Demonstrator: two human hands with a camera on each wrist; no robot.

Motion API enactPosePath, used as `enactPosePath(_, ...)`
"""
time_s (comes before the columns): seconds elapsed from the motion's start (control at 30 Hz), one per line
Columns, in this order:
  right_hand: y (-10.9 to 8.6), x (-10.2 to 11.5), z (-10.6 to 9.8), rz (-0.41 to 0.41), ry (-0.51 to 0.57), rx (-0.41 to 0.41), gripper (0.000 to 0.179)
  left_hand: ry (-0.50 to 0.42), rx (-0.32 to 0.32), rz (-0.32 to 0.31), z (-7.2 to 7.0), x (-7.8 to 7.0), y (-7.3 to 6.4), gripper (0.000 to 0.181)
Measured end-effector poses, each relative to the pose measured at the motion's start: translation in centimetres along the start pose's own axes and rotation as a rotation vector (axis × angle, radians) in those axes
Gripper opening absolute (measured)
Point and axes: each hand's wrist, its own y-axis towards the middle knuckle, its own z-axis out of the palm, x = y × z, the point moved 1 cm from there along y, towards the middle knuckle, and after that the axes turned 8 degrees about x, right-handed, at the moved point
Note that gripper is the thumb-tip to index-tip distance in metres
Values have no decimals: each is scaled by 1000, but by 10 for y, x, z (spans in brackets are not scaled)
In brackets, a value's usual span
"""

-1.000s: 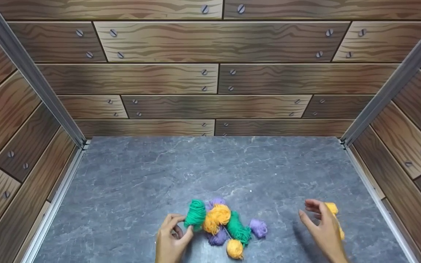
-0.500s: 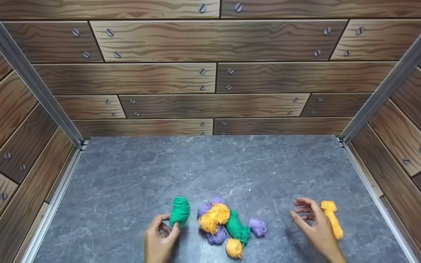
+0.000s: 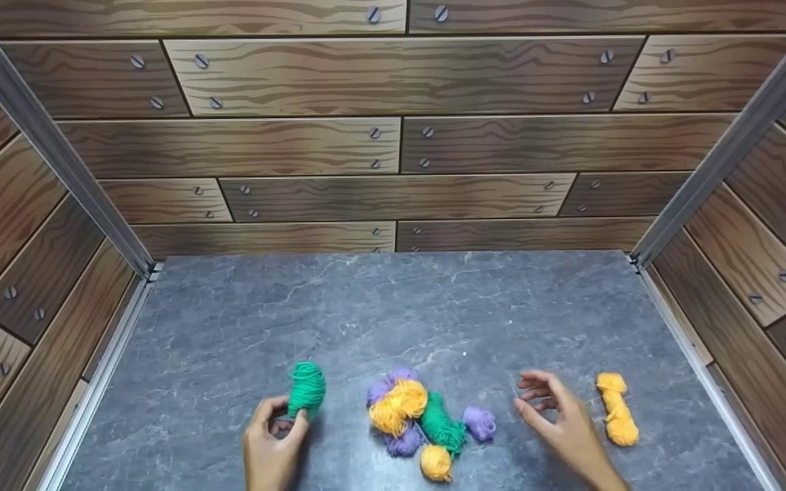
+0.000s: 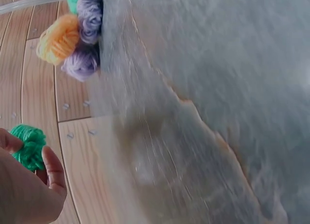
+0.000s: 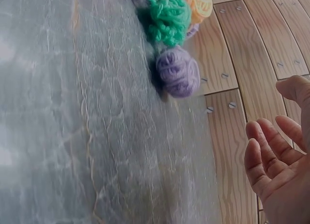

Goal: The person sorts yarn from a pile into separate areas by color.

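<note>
My left hand [image 3: 275, 440] pinches a green yarn skein [image 3: 308, 389] between thumb and fingers, left of the pile; the left wrist view shows the same green skein [image 4: 30, 146] in its grip. In the middle lies a pile of yarn: an orange skein [image 3: 400, 407] on top, purple balls [image 3: 403, 442] beneath and behind it, another green skein [image 3: 443, 426] at its right. A small orange ball [image 3: 436, 463] sits in front, and a lone purple ball [image 3: 479, 423] to the right. My right hand [image 3: 560, 423] holds nothing, its fingers loosely bent, between that purple ball and a long orange skein [image 3: 617, 409].
The grey marbled tabletop [image 3: 393, 307] is bounded by wood-patterned walls [image 3: 393, 143] at the back and both sides. Metal rails [image 3: 96, 382] run along the side edges, with slanting metal posts [image 3: 720, 143] at the back corners.
My left hand has carried the green skein leftward, away from the pile. The right hand has moved left, away from the long orange skein, which now shows fully.
</note>
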Motion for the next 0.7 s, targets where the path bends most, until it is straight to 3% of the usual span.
enactPosePath(0.17, -1, 4, 5, -47, 7, 12, 41, 48, -8, -82, -6, 2, 5, 21)
enactPosePath(0.43, -5, 7, 15, -116, -18, 34, 43, 56, -10, -134, -16, 11, 10, 24)
enactPosePath(0.7, -10, 13, 26, -44, -30, 94, 40, 62, -46, -157, -22, 18, 14, 26)
